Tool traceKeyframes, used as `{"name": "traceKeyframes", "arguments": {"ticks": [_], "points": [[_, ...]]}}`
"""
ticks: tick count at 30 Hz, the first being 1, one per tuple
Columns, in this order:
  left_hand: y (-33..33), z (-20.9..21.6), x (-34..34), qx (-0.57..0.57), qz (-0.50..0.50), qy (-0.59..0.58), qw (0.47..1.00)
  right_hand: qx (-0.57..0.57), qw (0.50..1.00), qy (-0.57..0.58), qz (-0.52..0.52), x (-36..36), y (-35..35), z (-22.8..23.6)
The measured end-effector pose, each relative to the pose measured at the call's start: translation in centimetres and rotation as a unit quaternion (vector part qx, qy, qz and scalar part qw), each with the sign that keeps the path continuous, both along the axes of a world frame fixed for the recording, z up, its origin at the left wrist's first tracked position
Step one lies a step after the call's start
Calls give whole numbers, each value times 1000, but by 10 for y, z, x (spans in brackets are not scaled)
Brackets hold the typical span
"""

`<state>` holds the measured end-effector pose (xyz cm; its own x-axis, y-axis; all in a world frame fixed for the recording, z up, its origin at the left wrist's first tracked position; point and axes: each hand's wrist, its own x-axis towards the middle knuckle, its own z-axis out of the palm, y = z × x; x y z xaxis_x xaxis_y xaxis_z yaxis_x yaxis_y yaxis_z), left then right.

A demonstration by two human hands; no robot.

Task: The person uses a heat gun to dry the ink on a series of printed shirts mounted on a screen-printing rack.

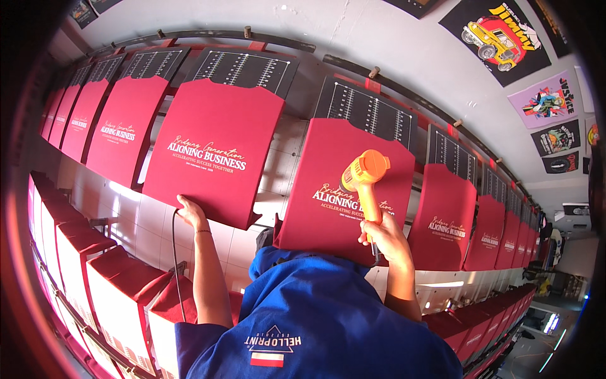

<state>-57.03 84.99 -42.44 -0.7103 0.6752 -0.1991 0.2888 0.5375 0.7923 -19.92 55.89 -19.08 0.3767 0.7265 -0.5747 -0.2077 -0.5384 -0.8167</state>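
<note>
Printed lettering (207, 155) stands on red shirts (218, 114), heat gun (368, 170), blue shirt (341, 316), posters (499, 42) — scale marks (237, 68) on black boards (273, 74).

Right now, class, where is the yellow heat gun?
In the head view, the yellow heat gun is right of centre, in the right hand, over a printed red shirt.

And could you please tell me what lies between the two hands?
The head view shows one red cloth, a gap over tiled floor, then another red cloth.

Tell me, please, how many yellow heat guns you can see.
1: the yellow heat gun, held in the right hand over a red shirt; no other shows.
</note>
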Motion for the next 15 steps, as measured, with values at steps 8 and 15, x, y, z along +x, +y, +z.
{"name": "traceKeyframes", "arguments": {"ticks": [8, 15], "points": [[-1, 5, 4, 23, 4, -13, 1000, -21, 999, 26, 42, -2, -15, 5], [0, 8, 2, -34, 14, 25, 999, -9, 998, 18, 56, 3, -22, 2]]}}
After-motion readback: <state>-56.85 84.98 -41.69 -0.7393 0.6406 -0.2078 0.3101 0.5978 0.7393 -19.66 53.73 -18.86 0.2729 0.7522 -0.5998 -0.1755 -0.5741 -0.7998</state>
